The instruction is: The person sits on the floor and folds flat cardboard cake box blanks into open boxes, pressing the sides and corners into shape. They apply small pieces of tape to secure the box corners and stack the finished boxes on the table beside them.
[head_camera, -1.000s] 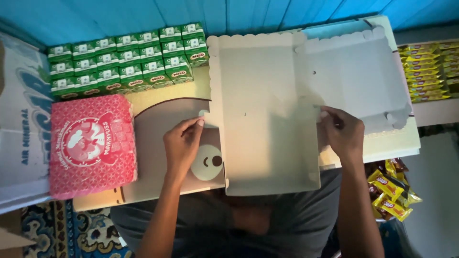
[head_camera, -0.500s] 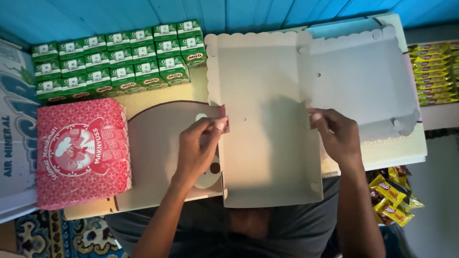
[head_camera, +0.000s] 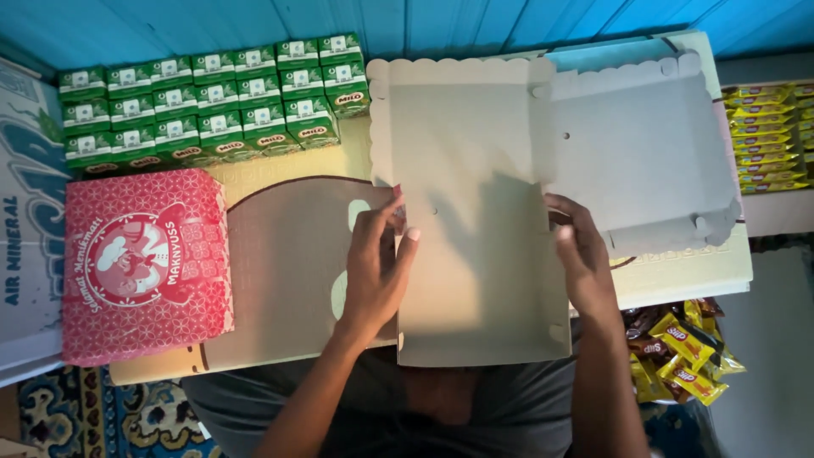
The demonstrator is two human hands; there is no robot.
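A flat, unfolded cardboard box blank [head_camera: 475, 178] with scalloped edges lies grey side up on a low table [head_camera: 280, 254]. My left hand [head_camera: 377, 267] pinches the blank's left edge, thumb on top. At the crease on its right side, my right hand [head_camera: 581, 254] presses down with its fingers. The blank's lid panel [head_camera: 644, 153] spreads out to the right, tilted up a little.
A closed red patterned box [head_camera: 144, 263] sits at the table's left. Rows of small green drink cartons [head_camera: 212, 102] stand at the back left. Yellow snack packets lie at the right [head_camera: 767, 136] and on the floor [head_camera: 678, 348]. A big printed carton [head_camera: 25, 212] borders the left.
My left hand has moved right from the table's brown print to the blank's left edge and taken hold of it. My right hand has shifted slightly down along the right crease.
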